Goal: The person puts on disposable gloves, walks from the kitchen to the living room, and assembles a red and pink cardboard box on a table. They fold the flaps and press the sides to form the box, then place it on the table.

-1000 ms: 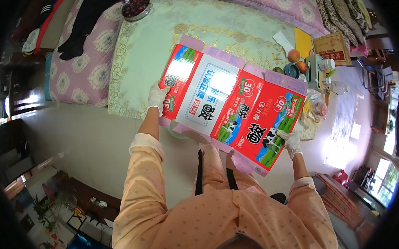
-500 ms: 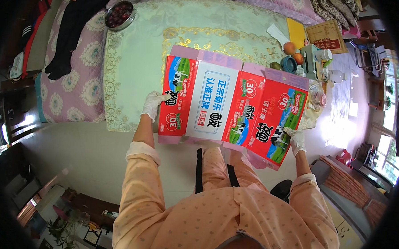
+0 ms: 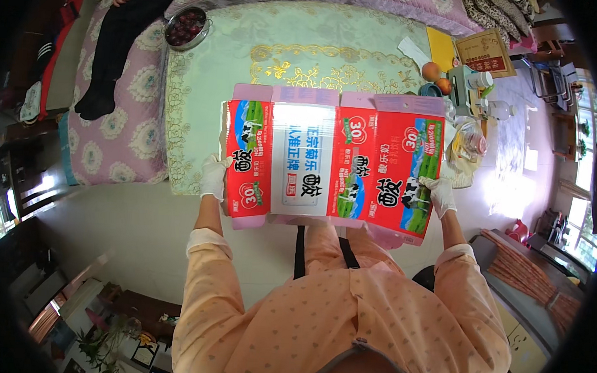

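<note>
An unfolded cardboard carton (image 3: 360,139) spreads out in front of me, red with a white panel, cow pictures and pale pink flaps. My left hand (image 3: 215,176), in a white glove, grips its left edge. The gloved right hand (image 3: 439,194) pinches the right edge, thumb on the printed face, with the other fingers mostly behind the board. Held at both sides, the carton hides the near part of the table (image 3: 203,82), which has a pale green cloth with a gold pattern.
A metal bowl of dark red fruit (image 3: 187,28) stands at the far left. Toward the right are peaches (image 3: 431,71), a plastic bottle (image 3: 500,110), a yellow folder (image 3: 441,46) and a plastic container (image 3: 470,144). Another person's dark-clad leg (image 3: 107,58) rests on the flowered sofa (image 3: 131,136).
The carton has turned more level and shifted a little left, its left end coming lower. My left hand has moved down and left with it; both hands keep hold.
</note>
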Tool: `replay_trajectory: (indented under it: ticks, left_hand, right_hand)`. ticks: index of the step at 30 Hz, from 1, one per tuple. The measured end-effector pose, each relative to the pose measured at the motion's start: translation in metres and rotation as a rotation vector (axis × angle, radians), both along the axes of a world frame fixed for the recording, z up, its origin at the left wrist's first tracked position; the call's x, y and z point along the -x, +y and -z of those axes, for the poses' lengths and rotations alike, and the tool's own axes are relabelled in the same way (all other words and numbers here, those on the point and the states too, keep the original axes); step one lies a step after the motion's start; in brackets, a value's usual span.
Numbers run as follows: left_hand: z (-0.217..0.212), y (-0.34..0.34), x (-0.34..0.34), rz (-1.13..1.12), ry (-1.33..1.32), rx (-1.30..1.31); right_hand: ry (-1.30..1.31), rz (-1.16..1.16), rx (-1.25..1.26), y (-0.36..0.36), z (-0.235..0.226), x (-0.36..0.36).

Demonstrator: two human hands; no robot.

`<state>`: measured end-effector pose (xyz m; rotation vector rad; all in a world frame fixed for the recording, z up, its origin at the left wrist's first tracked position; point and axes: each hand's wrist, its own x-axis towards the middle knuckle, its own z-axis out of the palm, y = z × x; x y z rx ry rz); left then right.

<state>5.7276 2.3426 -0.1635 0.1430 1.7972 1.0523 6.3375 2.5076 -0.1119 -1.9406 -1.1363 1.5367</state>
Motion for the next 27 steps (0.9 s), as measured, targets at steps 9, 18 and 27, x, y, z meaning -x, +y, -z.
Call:
replay_trajectory:
  ticks: [9,18,27]
  left_hand:
    - [-0.063,-0.002,-0.011,-0.029,-0.042,-0.156]
    - [-0.169,-0.004,-0.042,0.121,-0.019,-0.268]
    - [-0.262,0.045,-0.140,0.123,0.019,-0.325]
  right_hand:
    - [0.032,-0.087,0.087,0.022,-0.069,0.099]
    - [0.261,-0.061,0.148,0.043,-0.086,0.131]
    - [0.362,-0.242,0.159,0.042,-0.085,0.169]
